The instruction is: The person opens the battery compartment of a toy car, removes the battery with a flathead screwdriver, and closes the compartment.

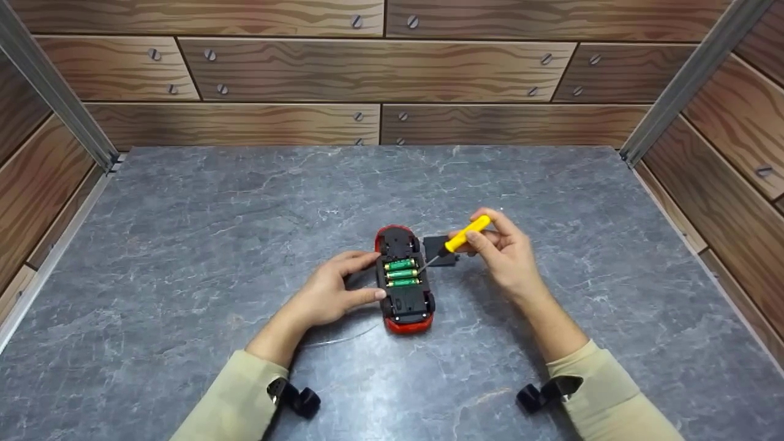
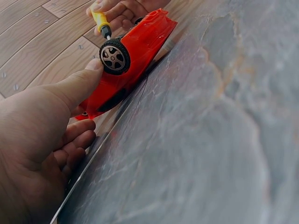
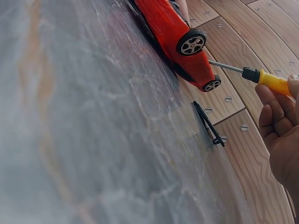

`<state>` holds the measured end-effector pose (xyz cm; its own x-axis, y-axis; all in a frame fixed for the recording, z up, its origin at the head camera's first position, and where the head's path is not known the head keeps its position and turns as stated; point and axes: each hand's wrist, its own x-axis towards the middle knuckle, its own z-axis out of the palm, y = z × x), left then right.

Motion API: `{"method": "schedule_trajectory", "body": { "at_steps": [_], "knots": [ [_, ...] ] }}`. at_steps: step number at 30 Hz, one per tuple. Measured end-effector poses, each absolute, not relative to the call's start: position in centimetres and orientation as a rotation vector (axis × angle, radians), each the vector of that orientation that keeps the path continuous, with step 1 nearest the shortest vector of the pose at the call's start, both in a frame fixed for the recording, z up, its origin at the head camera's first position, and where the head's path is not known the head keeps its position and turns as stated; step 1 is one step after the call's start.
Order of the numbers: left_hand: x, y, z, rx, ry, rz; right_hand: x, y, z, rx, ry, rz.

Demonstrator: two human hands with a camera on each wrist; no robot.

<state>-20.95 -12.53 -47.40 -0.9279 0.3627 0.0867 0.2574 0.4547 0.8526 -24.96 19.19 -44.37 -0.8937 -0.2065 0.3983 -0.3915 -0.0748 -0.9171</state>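
A red toy car [image 1: 409, 326] lies upside down on the table, its black underside facing up. Three green batteries [image 1: 402, 274] sit side by side in its uncovered compartment. My left hand [image 1: 331, 291] holds the car along its left side, thumb near a wheel [image 2: 114, 57]. Between the thumb and fingers of my right hand [image 1: 508, 260] is a screwdriver with a yellow handle [image 1: 468, 233]. Its thin metal shaft [image 3: 226, 66] slants down to the right edge of the batteries; whether the tip touches one I cannot tell.
A black battery cover [image 1: 438, 250] lies on the table just right of the car, under the screwdriver. The grey marbled tabletop [image 1: 245, 202] runs back to a wood-patterned wall [image 1: 380, 70]. Metal posts [image 1: 680, 86] stand at the rear corners.
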Motion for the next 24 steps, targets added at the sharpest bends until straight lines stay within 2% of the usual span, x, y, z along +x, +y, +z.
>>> {"method": "schedule_trajectory", "body": {
  "at_steps": [24],
  "knots": [
    [-20.95, -12.63, -47.29, 0.55, 2.575, 1.479, -25.0, 19.27, -44.56, 0.635, -2.021, 2.112]
  ]
}}
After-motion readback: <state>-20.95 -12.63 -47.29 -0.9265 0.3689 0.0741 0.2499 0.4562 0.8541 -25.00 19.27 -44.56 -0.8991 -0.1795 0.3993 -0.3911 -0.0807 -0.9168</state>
